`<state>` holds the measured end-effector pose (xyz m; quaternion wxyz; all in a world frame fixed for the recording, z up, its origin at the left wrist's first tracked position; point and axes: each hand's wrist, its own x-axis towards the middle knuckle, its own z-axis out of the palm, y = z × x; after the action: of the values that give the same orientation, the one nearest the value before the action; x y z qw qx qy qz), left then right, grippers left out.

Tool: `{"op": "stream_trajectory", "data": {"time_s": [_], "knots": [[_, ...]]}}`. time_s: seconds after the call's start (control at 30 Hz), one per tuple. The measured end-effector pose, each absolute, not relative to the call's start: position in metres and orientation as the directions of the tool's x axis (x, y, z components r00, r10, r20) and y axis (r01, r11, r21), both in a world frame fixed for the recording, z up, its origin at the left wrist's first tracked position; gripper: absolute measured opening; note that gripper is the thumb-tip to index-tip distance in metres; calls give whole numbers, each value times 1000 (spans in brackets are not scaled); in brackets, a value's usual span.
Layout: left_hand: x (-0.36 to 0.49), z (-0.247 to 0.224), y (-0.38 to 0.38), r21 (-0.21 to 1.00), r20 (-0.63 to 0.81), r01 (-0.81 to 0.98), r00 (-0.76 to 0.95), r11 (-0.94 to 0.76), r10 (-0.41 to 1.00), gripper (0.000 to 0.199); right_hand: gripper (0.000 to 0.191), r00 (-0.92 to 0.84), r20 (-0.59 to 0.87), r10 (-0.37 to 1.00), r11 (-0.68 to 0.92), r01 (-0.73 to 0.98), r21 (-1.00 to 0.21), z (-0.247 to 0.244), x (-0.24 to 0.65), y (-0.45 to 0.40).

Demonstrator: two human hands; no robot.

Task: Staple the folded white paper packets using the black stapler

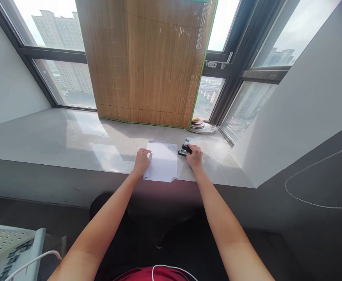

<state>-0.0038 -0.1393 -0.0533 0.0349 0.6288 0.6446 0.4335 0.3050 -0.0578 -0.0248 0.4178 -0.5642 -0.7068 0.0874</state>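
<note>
White paper sheets point(162, 162) lie on the pale tiled window sill point(80, 150), their lower edge at the sill's front edge. My left hand point(142, 160) rests at the left edge of the sheets, its fingers bent over the paper's side. Just right of the paper, my right hand point(195, 156) is closed around a black stapler point(183, 150), whose jaws point left toward the sheet's upper right edge. A small printed or marked patch shows near the paper's top right corner. Behind the stapler lies a small item, too small to make out.
A bamboo blind point(147, 66) hangs in front of the window down to the sill's back. Stacked round plates or discs point(202, 127) sit at the back right. White walls slope in on both sides. A white rack point(9, 244) with a cable stands at the lower left.
</note>
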Motion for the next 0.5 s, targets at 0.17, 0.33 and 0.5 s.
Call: {"op": "stream_trajectory", "data": {"time_s": [0.17, 0.33, 0.5], "knots": [[9, -36, -146, 380, 481, 918, -92, -112, 872, 33, 43, -67, 523, 850, 406, 716, -568, -24, 304, -58], [36, -6, -126, 192, 244, 916, 304, -353, 921, 35, 46, -88, 519, 850, 405, 740, -538, -24, 303, -59], [40, 15, -65, 190, 189, 917, 318, -352, 929, 44, 47, -99, 523, 846, 419, 730, -540, -23, 301, -61]]}}
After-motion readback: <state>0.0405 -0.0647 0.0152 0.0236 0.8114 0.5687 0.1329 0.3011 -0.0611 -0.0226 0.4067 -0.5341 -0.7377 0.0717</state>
